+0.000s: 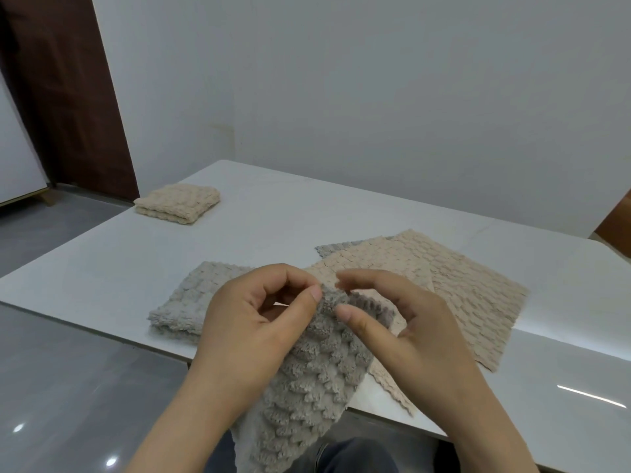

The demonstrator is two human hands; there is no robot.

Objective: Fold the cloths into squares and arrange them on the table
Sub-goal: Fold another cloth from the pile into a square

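1. The left hand (252,322) pinches the top corner of the grey cloth (307,380) between its thumb and curled fingers (290,273).
2. The right hand (409,332) pinches the same edge just at 3 o'clock of the left, thumb on the pile.
3. The grey cloth hangs from both hands toward 6 o'clock, over the desk's (273,220) near edge.
4. A folded grey cloth (184,302) lies at 9 o'clock of the hands.
5. A folded beige cloth (177,203) lies at 11 o'clock, well apart.
6. Flat beige cloths (461,288) overlap at 2 o'clock.

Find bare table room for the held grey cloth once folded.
Free: table strip between folded beige cloth and folded grey cloth; also near right corner past the flat beige cloths. Crowded: near edge, where left hand and right hand hold the held grey cloth.
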